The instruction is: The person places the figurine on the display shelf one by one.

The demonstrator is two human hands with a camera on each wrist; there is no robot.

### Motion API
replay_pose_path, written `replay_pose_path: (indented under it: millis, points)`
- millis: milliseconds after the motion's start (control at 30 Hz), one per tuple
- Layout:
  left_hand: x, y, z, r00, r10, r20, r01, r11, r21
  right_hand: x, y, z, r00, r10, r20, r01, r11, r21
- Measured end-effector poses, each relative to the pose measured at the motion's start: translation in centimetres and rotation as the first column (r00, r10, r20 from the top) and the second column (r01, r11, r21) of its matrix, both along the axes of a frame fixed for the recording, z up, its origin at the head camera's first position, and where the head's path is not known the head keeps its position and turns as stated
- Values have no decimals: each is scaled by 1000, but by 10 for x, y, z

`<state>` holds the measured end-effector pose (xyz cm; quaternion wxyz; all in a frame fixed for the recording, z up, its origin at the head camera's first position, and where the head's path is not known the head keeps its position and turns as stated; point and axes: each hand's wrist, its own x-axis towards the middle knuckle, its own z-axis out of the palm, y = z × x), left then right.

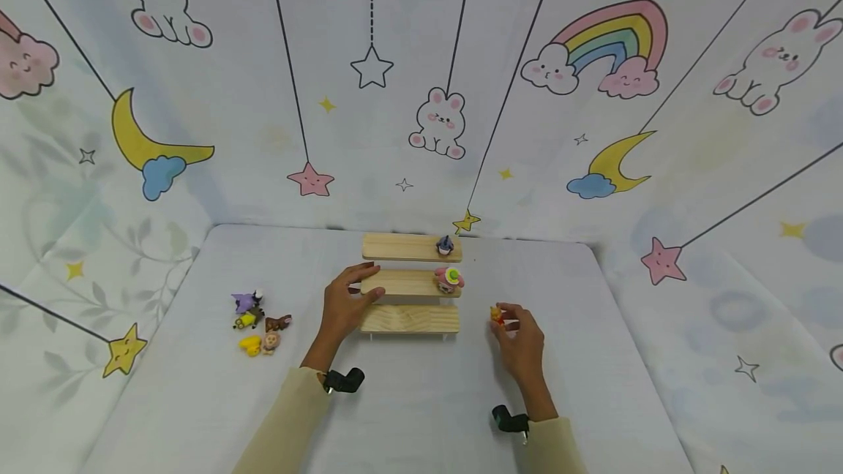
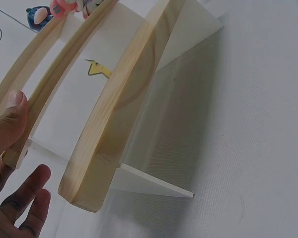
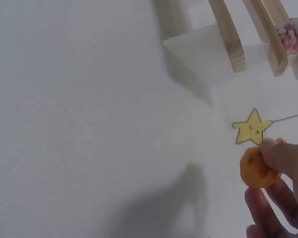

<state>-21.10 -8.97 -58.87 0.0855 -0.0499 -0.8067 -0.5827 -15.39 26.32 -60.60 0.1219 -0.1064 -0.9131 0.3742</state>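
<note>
A three-tier wooden shelf [image 1: 410, 319] with white side supports stands near the middle of the table. My left hand [image 1: 344, 306] grips the left end of its middle tier, the thumb [image 2: 12, 119] lying on the board. My right hand [image 1: 522, 339] pinches a small orange-and-red figurine [image 1: 497, 315] to the right of the shelf, apart from it. In the right wrist view the figurine [image 3: 257, 168] shows its rounded orange side between thumb and fingers. A dark blue figurine [image 1: 445, 245] sits at the right end of the top tier, and a pink figurine [image 1: 448, 280] at the right of the middle tier.
Several small figurines lie in a group left of the shelf: a purple one [image 1: 245, 303], a brown one [image 1: 278, 322], a yellow one [image 1: 250, 345] and a tan one [image 1: 271, 343] among them. A printed cloth backdrop [image 1: 388, 130] rises behind the white table [image 1: 408, 401].
</note>
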Motion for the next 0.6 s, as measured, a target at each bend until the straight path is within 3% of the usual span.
replay_pose_path:
  millis: [600]
  points:
    - [0, 1, 1, 1000, -4, -6, 4, 1000, -6, 4, -26, 22, 993, 26, -116, -40, 991, -125]
